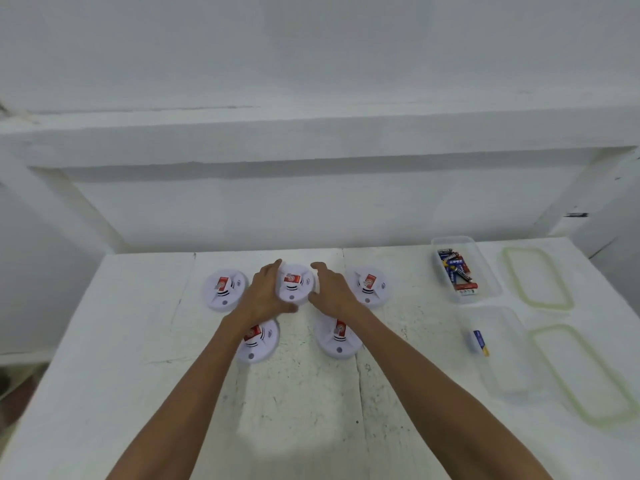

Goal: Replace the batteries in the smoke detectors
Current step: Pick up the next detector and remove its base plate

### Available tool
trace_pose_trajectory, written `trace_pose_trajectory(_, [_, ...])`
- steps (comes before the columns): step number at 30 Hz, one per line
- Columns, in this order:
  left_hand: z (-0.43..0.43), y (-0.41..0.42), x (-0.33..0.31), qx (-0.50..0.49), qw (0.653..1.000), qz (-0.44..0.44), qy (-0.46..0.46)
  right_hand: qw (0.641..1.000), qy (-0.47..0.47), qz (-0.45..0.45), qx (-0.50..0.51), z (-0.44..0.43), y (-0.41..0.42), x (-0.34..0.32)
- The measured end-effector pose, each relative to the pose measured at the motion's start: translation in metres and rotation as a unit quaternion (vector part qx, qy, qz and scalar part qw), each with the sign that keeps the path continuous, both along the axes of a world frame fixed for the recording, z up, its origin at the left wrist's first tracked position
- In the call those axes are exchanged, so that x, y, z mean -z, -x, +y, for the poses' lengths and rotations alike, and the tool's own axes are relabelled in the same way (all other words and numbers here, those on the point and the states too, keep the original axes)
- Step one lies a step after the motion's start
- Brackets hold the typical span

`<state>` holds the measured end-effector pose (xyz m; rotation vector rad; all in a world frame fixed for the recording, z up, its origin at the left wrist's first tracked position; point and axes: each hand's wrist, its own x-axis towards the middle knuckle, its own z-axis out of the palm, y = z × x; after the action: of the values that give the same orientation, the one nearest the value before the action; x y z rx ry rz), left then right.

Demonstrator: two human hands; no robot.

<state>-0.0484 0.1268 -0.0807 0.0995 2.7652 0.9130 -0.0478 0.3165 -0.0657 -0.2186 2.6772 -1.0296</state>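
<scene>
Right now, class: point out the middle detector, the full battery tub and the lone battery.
middle detector point(293, 287), head view, on its top face.
full battery tub point(484, 270), head view, on bare floor right of the batteries.
lone battery point(479, 341), head view, on its blue body.

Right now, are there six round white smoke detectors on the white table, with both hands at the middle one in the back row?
Not six: the head view shows five round white smoke detectors on the white table. The left hand and right hand are at the middle back detector.
</scene>
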Motion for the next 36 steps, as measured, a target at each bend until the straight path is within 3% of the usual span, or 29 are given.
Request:
trace_pose_trajectory(8, [0.001,-0.013,-0.008,-0.025,0.996,0.007,-0.089,0.999,-0.01,0.016,-0.03,-0.003,0.0,0.008])
trace_pose_trajectory(14, [0.02,-0.032,-0.031,-0.047,0.979,0.034,-0.194,0.988,0.048,0.144,0.025,0.033,-0.013,-0.015])
trace_pose_trajectory(19, [0.059,-0.038,-0.047,0.015,0.973,0.056,-0.224,0.967,0.082,0.231,0.071,0.074,-0.03,-0.037])
trace_pose_trajectory(27, [0.121,-0.051,-0.042,0.1,0.953,0.087,-0.274,0.944,0.203,0.181,0.186,0.125,-0.072,-0.055])
trace_pose_trajectory(31, [0.149,-0.061,-0.025,0.085,0.94,0.073,-0.322,0.943,0.183,0.169,0.22,0.139,-0.094,-0.05])
trace_pose_trajectory(36, [0.168,-0.075,-0.006,0.092,0.93,0.058,-0.351,0.959,0.13,0.164,0.191,0.15,-0.119,-0.041])
